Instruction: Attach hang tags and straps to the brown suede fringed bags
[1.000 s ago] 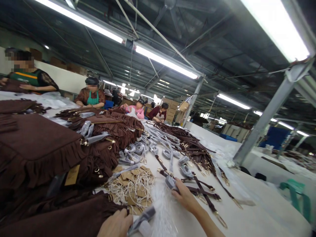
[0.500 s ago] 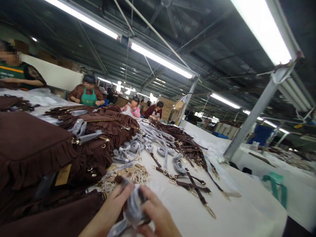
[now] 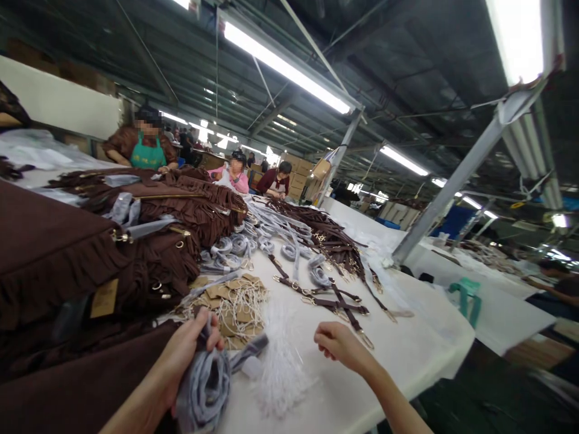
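Observation:
My left hand (image 3: 192, 346) is closed around a coiled strap (image 3: 205, 386) wrapped in greyish plastic film, at the bottom of the view. One wrapped end of that strap sticks out to the right, over the table. My right hand (image 3: 337, 346) hovers apart from it, fingers curled together; whatever they may pinch is too small or hidden to see. Between the hands lies a bundle of thin clear plastic strands (image 3: 283, 367). Just beyond my left hand is a heap of tan paper tags (image 3: 242, 301) with white strings.
Dark brown fringed bags (image 3: 58, 241) are piled on the left. Wrapped strap coils (image 3: 230, 247) and loose brown straps (image 3: 344, 304) with gold clasps lie on the white table (image 3: 407, 337). Several people sit along the far side. A metal post (image 3: 446, 181) rises at the right.
My hands were together on the wrapped strap; now my right hand has let go and moved right. My left hand keeps the coil, lower left. The view has turned slightly right.

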`<state>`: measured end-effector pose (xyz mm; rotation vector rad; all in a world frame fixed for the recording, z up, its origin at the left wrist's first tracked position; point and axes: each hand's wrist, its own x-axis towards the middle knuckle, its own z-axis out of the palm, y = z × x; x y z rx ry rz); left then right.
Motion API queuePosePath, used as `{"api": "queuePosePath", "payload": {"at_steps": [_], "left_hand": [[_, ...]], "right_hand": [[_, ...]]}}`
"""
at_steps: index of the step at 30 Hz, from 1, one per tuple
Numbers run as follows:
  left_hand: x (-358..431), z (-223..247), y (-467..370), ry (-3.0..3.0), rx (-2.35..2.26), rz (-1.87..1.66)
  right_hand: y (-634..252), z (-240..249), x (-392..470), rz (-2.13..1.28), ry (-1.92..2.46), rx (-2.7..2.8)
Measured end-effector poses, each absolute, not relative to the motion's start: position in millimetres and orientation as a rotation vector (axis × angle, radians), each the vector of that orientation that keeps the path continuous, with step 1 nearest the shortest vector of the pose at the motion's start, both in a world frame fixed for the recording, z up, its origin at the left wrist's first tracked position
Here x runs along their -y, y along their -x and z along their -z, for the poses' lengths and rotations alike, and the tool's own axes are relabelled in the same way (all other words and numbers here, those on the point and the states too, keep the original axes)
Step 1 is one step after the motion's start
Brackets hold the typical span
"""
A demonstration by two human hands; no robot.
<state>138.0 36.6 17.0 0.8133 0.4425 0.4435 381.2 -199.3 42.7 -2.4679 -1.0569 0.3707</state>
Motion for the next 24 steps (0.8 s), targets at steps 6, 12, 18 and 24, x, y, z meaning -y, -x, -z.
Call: {"api": "queuePosePath", "payload": {"at_steps": [6, 12, 18, 24], "left_hand": [[-32.7, -11.9, -144.8, -0.811, -0.445, -0.453], [-38.8, -7.9, -141.3, -0.752, -0.485, -0.483], [-35.7, -10.4, -142.5, -0.724, -0.531, -0.502], [-37.2, -5.2, -143.9, -0.713, -0.508, -0.499]], "right_hand": [[-362.3, -13.8, 163.0, -0.255, 2.632, 0.988], [-367.3, -9.2, 140.8, -0.342, 2.743, 0.948], [-388.2, -23.2, 146.0, -0.749, 2.604, 0.849], [-405.8, -37.2, 163.9, -0.931, 2.381, 0.722]]}}
